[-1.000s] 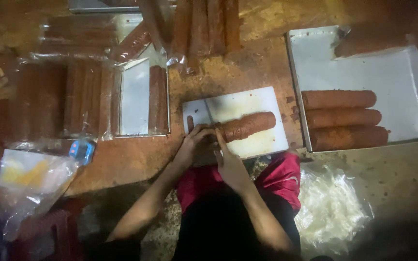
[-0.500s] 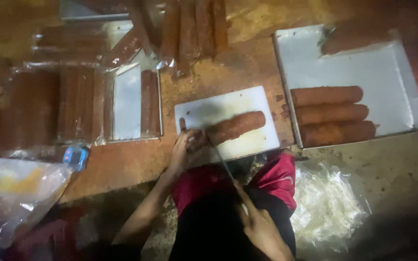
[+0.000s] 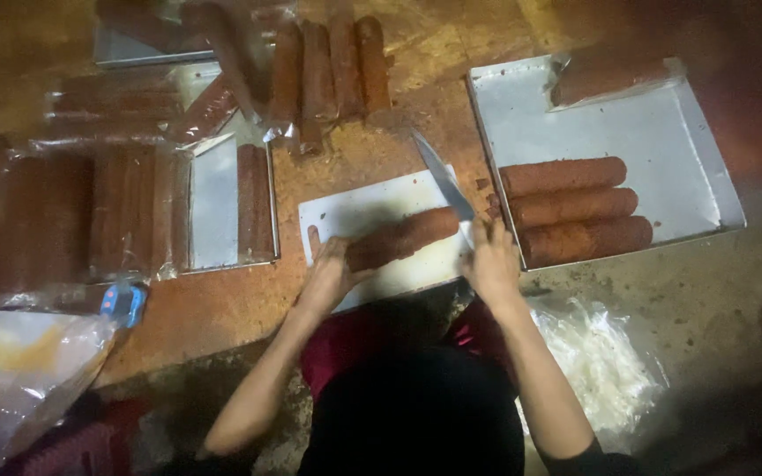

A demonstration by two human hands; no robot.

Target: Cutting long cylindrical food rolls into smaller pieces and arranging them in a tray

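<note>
— Left hand [image 3: 328,269]?
— Curled over the near end of the brown roll [image 3: 399,238], fingers pressed together, pinning it to the white cutting board [image 3: 354,207]. Roll lying aslant, far end pointing to about two o'clock.

— Right hand [image 3: 491,260]?
— Closed around the handle of the knife [image 3: 443,185], just off the board's edge at three o'clock. Blade raised and tilted, tip aimed toward eleven o'clock, held above the roll's far end and seemingly not touching it. Handle itself hidden under the fingers.

— Around the board?
— At three o'clock, a metal tray [image 3: 663,141] with three whole rolls [image 3: 571,207] side by side along its near edge. At twelve o'clock, four more rolls [image 3: 328,66] lying on the table in crumpled clear wrap. At nine o'clock, a second tray [image 3: 213,203] and wrapped rolls [image 3: 90,211]. At five o'clock, low beside the knee, a heap of clear plastic [image 3: 601,361].

— Risks from here?
— Probably a slip: dim light, soft-looking crumbly roll, holding fingers on the same piece as the blade. Could roll or break unevenly if pressed only at one end. Board lying close to the table's near edge, so a hard push might shift it. Crumbs likely to scatter.
</note>
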